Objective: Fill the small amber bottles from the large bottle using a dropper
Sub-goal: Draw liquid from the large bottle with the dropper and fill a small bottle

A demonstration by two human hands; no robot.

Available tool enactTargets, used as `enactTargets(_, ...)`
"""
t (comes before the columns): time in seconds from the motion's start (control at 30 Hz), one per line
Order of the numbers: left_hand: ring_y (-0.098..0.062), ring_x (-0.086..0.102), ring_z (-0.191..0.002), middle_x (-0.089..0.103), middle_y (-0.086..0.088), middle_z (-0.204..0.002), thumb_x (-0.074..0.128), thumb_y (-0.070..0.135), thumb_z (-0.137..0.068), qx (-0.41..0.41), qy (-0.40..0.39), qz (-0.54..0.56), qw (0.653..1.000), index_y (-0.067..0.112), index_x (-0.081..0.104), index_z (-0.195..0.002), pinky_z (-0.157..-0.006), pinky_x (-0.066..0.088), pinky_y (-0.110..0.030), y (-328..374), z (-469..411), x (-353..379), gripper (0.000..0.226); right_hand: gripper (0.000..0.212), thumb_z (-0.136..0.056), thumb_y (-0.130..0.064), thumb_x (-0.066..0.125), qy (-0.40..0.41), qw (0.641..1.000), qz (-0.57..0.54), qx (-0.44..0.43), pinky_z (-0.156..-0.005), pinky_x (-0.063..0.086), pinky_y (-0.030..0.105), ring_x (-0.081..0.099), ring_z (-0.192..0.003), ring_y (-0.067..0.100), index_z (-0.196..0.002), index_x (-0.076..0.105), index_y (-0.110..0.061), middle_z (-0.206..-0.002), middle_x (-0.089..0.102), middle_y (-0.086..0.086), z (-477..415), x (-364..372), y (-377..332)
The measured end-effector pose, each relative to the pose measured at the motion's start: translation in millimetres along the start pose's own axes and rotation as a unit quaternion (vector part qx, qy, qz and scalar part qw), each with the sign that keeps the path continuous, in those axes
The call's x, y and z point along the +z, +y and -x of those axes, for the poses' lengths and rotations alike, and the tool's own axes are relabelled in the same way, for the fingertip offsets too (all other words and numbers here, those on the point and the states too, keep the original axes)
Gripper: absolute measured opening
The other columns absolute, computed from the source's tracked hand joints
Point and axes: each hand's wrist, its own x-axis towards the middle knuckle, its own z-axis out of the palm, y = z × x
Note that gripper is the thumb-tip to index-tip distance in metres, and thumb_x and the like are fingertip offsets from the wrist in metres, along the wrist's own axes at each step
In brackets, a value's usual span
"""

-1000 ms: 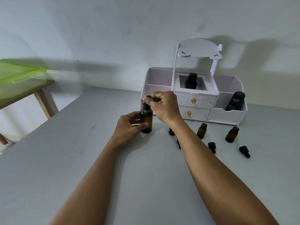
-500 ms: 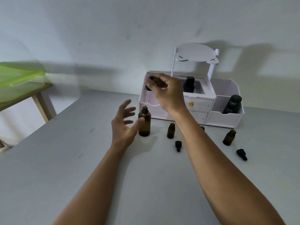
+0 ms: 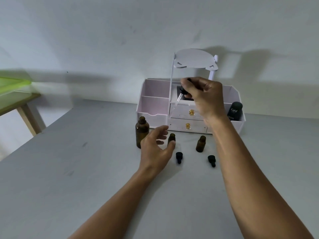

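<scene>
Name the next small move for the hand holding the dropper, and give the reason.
Probably lower the dropper in the right hand to the uncapped small bottle that the open left hand reaches for: its tip hangs well above, and the large bottle stands open.

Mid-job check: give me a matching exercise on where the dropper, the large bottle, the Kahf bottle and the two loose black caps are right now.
Things:
1. dropper
2. large bottle
3. Kahf bottle
4. two loose black caps

Places or states:
A. standing in the organizer's right compartment
B. lying on the table
C. held up in the right hand
D. standing open, uncapped

Pairs: 1-C, 2-D, 3-A, 4-B
</scene>
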Motion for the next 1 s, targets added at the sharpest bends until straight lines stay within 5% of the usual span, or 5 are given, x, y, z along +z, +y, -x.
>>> enactTargets(0.13,-0.008,0.064,-0.107,0.067,0.004,-0.124,0.08,0.021,-0.082,-0.094,-0.058,0.0,0.994,0.02,0.055,-0.14,-0.087,0.049,-0.015,-11,-11,10,0.063,0.004,-0.087,-0.017,0.075,0.001,0.999,0.022,0.033,-0.072,0.061,0.028,0.073,-0.077,0.011,-0.09,0.078,-0.016,-0.081,0.075,-0.001,2,-10,15)
enactTargets(0.33,-0.014,0.068,-0.111,0.069,-0.003,-0.127,0.079,0.018,-0.084,-0.1,-0.072,-0.012,0.992,0.011,0.058,-0.138,-0.1,0.051,-0.024,-13,-16,10,0.058,0.003,-0.085,-0.017,0.077,-0.008,0.997,0.036,0.062,-0.074,0.061,0.032,0.075,-0.082,0.023,-0.083,0.078,-0.019,-0.079,0.076,0.003,2,-8,28)
enactTargets(0.6,0.009,0.065,-0.085,0.071,0.01,-0.098,0.078,0.01,-0.084,-0.091,-0.079,-0.005,0.993,0.01,0.07,-0.122,-0.076,0.048,0.0,-16,-19,7,0.039,0.002,-0.086,-0.019,0.076,-0.025,0.994,0.073,0.073,-0.067,0.058,0.022,0.069,-0.07,0.009,-0.084,0.078,-0.019,-0.076,0.074,-0.002,5,-3,36)
enactTargets(0.77,0.007,0.067,-0.087,0.072,0.01,-0.098,0.077,0.01,-0.085,-0.091,-0.084,-0.003,0.992,0.011,0.071,-0.12,-0.078,0.049,-0.001,-19,-19,8,0.035,0.01,-0.085,-0.018,0.076,-0.039,0.993,0.083,0.068,-0.075,0.063,0.038,0.073,-0.079,0.023,-0.078,0.076,-0.025,-0.077,0.075,-0.001,6,-2,39)
enactTargets(1.0,0.007,0.067,-0.086,0.074,0.006,-0.103,0.077,0.009,-0.085,-0.09,-0.09,-0.009,0.992,0.01,0.07,-0.122,-0.077,0.049,-0.001,-21,-20,8,0.037,0.009,-0.084,-0.017,0.077,-0.031,0.992,0.1,0.066,-0.078,0.062,0.042,0.073,-0.078,0.027,-0.077,0.077,-0.022,-0.074,0.074,-0.001,6,1,42)
